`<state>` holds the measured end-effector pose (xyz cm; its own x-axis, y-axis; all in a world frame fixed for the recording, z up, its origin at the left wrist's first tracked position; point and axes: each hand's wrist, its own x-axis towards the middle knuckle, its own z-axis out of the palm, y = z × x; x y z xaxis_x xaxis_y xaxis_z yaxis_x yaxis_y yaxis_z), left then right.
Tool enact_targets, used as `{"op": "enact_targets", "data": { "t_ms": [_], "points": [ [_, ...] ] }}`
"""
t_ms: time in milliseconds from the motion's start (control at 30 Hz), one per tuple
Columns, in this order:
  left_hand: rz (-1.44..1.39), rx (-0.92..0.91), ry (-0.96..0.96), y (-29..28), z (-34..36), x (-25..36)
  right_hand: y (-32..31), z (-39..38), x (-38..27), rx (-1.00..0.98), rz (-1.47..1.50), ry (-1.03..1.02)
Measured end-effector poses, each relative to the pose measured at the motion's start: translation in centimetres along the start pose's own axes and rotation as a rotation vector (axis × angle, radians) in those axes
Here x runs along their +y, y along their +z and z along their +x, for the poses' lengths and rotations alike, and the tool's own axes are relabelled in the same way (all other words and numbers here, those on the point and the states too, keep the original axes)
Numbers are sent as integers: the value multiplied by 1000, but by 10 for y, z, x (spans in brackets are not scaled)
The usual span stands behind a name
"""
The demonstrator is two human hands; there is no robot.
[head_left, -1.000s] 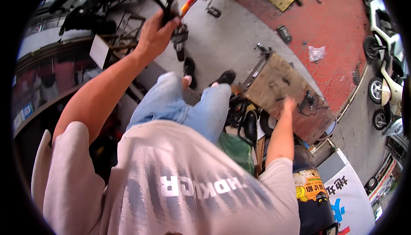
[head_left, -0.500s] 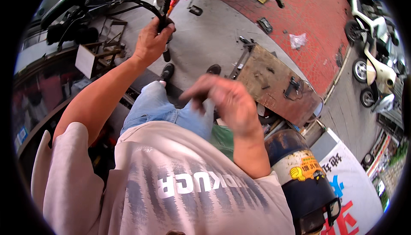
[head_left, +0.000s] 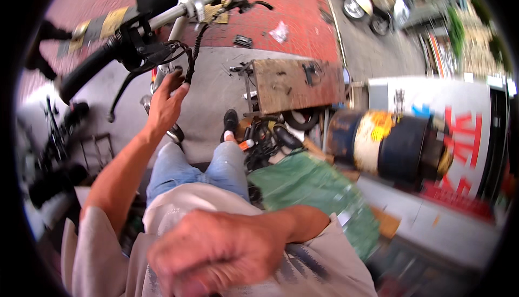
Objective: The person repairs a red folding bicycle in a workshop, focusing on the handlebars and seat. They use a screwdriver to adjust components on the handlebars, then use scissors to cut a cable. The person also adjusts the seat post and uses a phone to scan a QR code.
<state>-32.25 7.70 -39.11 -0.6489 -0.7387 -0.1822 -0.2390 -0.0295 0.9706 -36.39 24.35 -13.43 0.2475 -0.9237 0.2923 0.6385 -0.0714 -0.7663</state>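
Fingers (head_left: pixel 173 83) of your L hand (head_left: pixel 165 107) are part-curled right by the blk cables (head_left: pixel 190 65), below the h'bar (head_left: pixel 168 16), which sits upper L, fwd of you; can't tell if they grip. Your R hand (head_left: pixel 219 251), blurred, is nr the cam, in front of your shirt (head_left: pixel 338 267), fingers bent in, contents unclear. Worktop (head_left: pixel 294 99) w/ small blk item (head_left: pixel 311 73) stands fwd-R

The grey floor (head_left: pixel 211 81) is bordered by red patterned paving (head_left: pixel 308 33). A brown counter (head_left: pixel 321 94) is placed near where they meet. The area is lit by daylight.
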Motion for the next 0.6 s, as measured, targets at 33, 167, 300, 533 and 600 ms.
{"op": "enact_targets", "data": {
  "t_ms": [33, 167, 300, 533, 600],
  "points": [
    [-90, 27, 1, -14, -10, 3, 15, 5, 11, 82, -8, 24],
    [-265, -229, -368, -81, -85, 55, 69, 0, 41, 610, -355, -156],
    [-904, -582, -395, -100, -158, 105, 100, -33, 83, 1149, -460, -201],
    [-1025, -833, -537, -57, -246, 157, 162, -74, 151, 1735, -592, -481],
    [-1064, -995, -575, -47, -281, 168, 187, -91, 176, 1792, -515, -609]
  ]
}}
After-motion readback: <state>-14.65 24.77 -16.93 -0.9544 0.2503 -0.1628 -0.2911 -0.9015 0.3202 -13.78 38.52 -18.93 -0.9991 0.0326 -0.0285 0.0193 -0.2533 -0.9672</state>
